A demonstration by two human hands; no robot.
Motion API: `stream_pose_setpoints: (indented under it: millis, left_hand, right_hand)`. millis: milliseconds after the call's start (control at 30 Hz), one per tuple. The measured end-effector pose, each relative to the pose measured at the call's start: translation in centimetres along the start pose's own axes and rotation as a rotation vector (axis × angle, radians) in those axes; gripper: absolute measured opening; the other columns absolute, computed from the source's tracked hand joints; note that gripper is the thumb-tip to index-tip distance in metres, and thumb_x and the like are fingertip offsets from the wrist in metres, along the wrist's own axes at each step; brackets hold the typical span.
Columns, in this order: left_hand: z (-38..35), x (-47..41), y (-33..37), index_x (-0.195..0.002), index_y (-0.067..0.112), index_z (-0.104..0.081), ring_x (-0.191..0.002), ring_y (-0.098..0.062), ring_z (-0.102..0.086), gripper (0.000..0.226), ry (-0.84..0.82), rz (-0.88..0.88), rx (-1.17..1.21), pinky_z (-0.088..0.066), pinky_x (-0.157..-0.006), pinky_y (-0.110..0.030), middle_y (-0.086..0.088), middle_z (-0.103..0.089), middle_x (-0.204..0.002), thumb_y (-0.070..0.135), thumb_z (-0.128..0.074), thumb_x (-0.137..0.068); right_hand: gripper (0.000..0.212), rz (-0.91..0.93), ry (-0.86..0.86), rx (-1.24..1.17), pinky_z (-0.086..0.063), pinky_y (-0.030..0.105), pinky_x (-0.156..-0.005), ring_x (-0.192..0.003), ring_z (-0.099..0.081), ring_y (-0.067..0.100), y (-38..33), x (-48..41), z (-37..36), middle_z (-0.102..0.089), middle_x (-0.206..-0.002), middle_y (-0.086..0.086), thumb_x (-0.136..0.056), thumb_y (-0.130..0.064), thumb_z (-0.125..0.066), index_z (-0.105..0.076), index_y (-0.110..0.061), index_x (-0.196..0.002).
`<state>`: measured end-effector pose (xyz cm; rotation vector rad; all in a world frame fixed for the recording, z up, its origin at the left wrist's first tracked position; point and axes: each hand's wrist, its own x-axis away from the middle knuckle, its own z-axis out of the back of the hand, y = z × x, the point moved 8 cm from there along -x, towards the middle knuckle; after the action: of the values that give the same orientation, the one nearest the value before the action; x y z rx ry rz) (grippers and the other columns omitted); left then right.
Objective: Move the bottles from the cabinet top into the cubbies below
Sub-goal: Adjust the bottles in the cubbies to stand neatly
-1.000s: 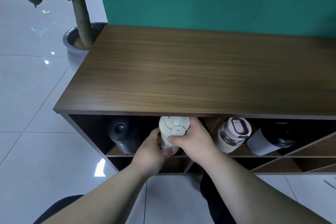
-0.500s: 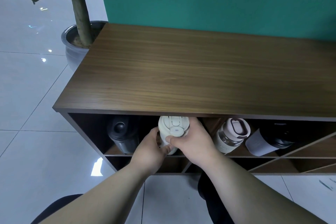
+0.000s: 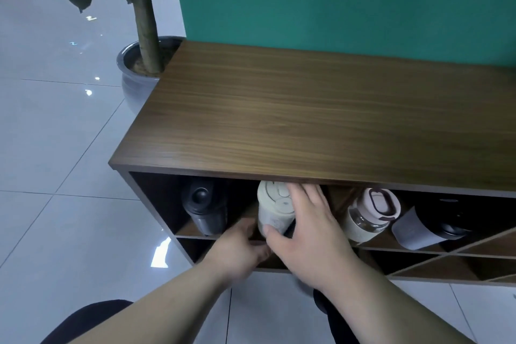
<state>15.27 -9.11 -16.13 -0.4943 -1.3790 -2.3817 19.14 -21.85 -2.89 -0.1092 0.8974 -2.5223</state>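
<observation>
Wood-grain cabinet top [image 3: 321,120] bare — bottles below.
Cream bottle [image 3: 275,211] lies lid-outward in the centre cubby; right hand [image 3: 307,234] has loosened, fingers spread over it, left hand [image 3: 237,248] seemingly cupped beneath.

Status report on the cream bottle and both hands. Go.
Right hand open against cream bottle, thumb under it. Left hand at its base, grip hidden. Bottle in top-row cubby. Cabinet top bare. Nothing blocking.
</observation>
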Motion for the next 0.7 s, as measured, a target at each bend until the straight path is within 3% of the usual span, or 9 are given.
stream_pose_setpoints:
  millis: [33, 100, 167, 233, 300, 367, 433, 567, 700]
  left_hand:
    - [0.3, 0.8, 0.0, -0.098, 0.031, -0.066, -0.076, 0.010, -0.068, 0.018, -0.043, -0.002, -0.020, -0.063, -0.084, -0.028, 0.016, -0.076, -0.087, 0.034, -0.069, -0.080]
    - [1.3, 2.3, 0.0, -0.090, 0.039, -0.066, -0.074, 0.014, -0.064, 0.011, -0.112, 0.018, -0.078, -0.051, -0.069, -0.009, 0.017, -0.072, -0.086, 0.036, -0.060, -0.082]
    - [2.9, 3.3, -1.1, -0.095, 0.035, -0.068, -0.090, -0.003, -0.065, 0.018, -0.109, 0.073, -0.165, -0.051, -0.075, -0.019, 0.009, -0.072, -0.097, 0.037, -0.054, -0.084]
    - [5.0, 3.2, -3.3, -0.112, 0.024, -0.068, -0.099, -0.019, -0.066, 0.025, 0.003, 0.151, -0.127, -0.056, -0.080, -0.031, 0.000, -0.073, -0.111, 0.029, -0.059, -0.090]
    - [7.0, 3.3, -5.2, -0.126, 0.017, -0.053, -0.091, -0.018, -0.065, 0.044, 0.155, 0.247, 0.010, -0.050, -0.066, -0.027, 0.000, -0.069, -0.109, 0.032, -0.066, -0.087]
    - [8.2, 3.2, -6.3, -0.122, 0.017, -0.045, -0.081, -0.014, -0.063, 0.047, 0.249, 0.281, 0.075, -0.046, -0.057, -0.026, -0.001, -0.067, -0.104, 0.034, -0.070, -0.085]
    - [9.0, 3.1, -6.7, -0.119, 0.020, -0.044, -0.084, -0.017, -0.065, 0.054, 0.332, 0.290, 0.117, -0.051, -0.061, -0.030, -0.002, -0.066, -0.110, 0.039, -0.077, -0.081]
    - [9.3, 1.6, -8.4, -0.117, 0.033, -0.043, -0.105, -0.024, -0.071, 0.071, 0.383, 0.237, 0.153, -0.063, -0.087, -0.050, 0.000, -0.068, -0.120, 0.056, -0.082, -0.064]
    - [9.7, 1.2, -7.6, -0.116, 0.037, -0.047, -0.113, -0.020, -0.071, 0.058, 0.361, 0.142, 0.199, -0.060, -0.093, -0.047, 0.009, -0.070, -0.125, 0.043, -0.082, -0.071]
  right_hand:
    - [0.068, 0.081, 0.031, 0.007, -0.032, 0.034, -0.117, -0.138, -0.036, 0.010, -1.6, 0.7, 0.1, -0.045, -0.140, -0.014, -0.076, -0.043, -0.063, -0.047, -0.028, -0.140]
    - [0.063, 0.185, 0.047, -0.016, -0.033, 0.029, -0.115, -0.134, -0.041, 0.008, -3.9, 1.6, -0.6, -0.047, -0.138, -0.015, -0.078, -0.042, -0.059, -0.051, -0.026, -0.139]
    - [0.065, 0.210, -0.068, -0.053, -0.028, 0.020, -0.114, -0.135, -0.036, -0.001, -5.4, 1.7, -2.9, -0.039, -0.143, -0.022, -0.082, -0.042, -0.056, -0.047, -0.029, -0.145]
    - [0.074, 0.143, -0.224, -0.114, -0.014, 0.009, -0.114, -0.140, -0.020, -0.010, -5.8, 0.9, -5.8, -0.025, -0.154, -0.025, -0.086, -0.041, -0.058, -0.030, -0.032, -0.154]
    - [0.088, 0.020, -0.284, -0.162, -0.002, 0.001, -0.106, -0.147, -0.011, -0.005, -5.4, -0.6, -8.2, -0.014, -0.164, -0.017, -0.087, -0.038, -0.064, -0.013, -0.031, -0.159]
    - [0.096, -0.078, -0.247, -0.235, -0.011, 0.008, -0.107, -0.149, -0.020, 0.005, -4.8, -2.3, -9.6, -0.022, -0.163, -0.010, -0.082, -0.035, -0.072, -0.014, -0.029, -0.159]
    - [0.097, -0.130, -0.198, -0.289, -0.021, 0.015, -0.108, -0.144, -0.032, 0.009, -4.3, -3.6, -10.4, -0.036, -0.155, -0.009, -0.074, -0.033, -0.078, -0.024, -0.030, -0.155]
    - [0.094, -0.219, -0.188, -0.367, -0.035, 0.025, -0.108, -0.132, -0.046, 0.010, -3.0, -5.1, -11.6, -0.051, -0.138, -0.011, -0.053, -0.045, -0.077, -0.042, -0.032, -0.140]
    - [0.091, -0.238, -0.216, -0.347, -0.040, 0.030, -0.105, -0.129, -0.048, 0.012, -2.8, -5.4, -12.8, -0.050, -0.139, -0.011, -0.054, -0.044, -0.077, -0.039, -0.034, -0.137]
